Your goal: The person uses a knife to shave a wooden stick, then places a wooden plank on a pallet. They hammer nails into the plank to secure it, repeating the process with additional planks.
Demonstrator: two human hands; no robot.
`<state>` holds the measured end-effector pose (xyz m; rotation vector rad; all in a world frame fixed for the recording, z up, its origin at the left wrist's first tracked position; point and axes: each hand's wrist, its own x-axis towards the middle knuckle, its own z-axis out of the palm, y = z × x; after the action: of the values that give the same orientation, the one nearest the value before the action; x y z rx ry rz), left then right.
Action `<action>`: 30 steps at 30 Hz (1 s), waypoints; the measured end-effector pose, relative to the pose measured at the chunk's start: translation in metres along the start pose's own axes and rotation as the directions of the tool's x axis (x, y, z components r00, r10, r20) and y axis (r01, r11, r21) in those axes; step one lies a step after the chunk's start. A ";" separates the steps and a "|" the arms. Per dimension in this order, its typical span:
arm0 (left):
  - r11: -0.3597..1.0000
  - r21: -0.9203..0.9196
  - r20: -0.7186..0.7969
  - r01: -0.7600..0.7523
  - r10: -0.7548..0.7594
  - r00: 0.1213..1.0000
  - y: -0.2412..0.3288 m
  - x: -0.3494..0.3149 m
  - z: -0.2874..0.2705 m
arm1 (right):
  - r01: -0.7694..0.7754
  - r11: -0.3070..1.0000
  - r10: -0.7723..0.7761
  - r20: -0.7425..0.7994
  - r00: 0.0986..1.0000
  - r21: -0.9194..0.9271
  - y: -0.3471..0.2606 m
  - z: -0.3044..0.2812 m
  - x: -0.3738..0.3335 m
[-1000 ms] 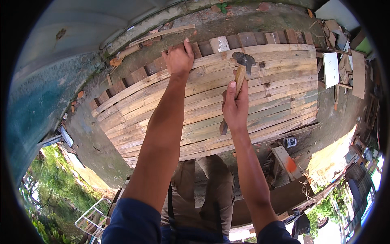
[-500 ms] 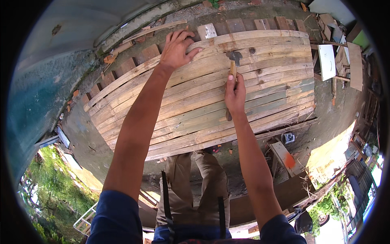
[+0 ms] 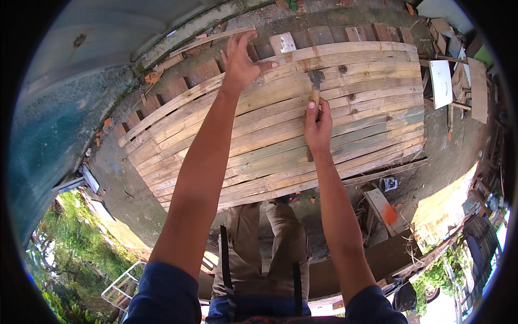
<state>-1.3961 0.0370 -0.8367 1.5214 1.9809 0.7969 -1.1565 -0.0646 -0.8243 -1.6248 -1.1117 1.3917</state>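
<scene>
In front of me lies a panel of long wooden slats [image 3: 275, 115], laid side by side. My left hand [image 3: 243, 63] is at its far edge, fingers apart and thumb stretched to the right over the outermost slat. Nothing shows between those fingers, and I cannot tell whether they touch the wood. A hammer [image 3: 315, 96] with a wooden handle and dark metal head is gripped in my right hand [image 3: 318, 127]. Its head points away from me over the panel, and the handle's end shows below my fist.
Short wood blocks [image 3: 321, 35] stick out along the panel's far side. A concrete ledge and blue-green wall [image 3: 65, 108] stand at the left. Scrap boards [image 3: 441, 83] lie at the right. A tin can [image 3: 388, 184] and an orange-marked plank [image 3: 384, 209] are at the near right.
The whole view has shifted a little. My left hand's fingers have changed pose, now more raised, with the thumb farther out. My right hand keeps the hammer in nearly the same place.
</scene>
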 end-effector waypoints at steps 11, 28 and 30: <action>0.801 0.448 -0.156 0.398 -0.368 0.917 0.008 0.016 0.031 | -0.149 0.920 0.182 -0.061 0.981 0.362 -0.103 0.034 -0.011; 0.797 0.439 -0.155 0.414 -0.387 0.909 0.015 0.014 0.026 | 0.070 0.990 -0.067 0.032 0.997 -0.126 -0.095 0.018 -0.010; 0.800 0.443 -0.148 0.404 -0.380 0.913 0.014 0.015 0.026 | 0.184 0.981 -0.183 0.020 0.983 -0.056 -0.101 0.020 -0.006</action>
<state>-1.3721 0.0583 -0.8449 1.2482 2.5414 0.1874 -1.1926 -0.0329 -0.7330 -1.5116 -1.2869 1.2638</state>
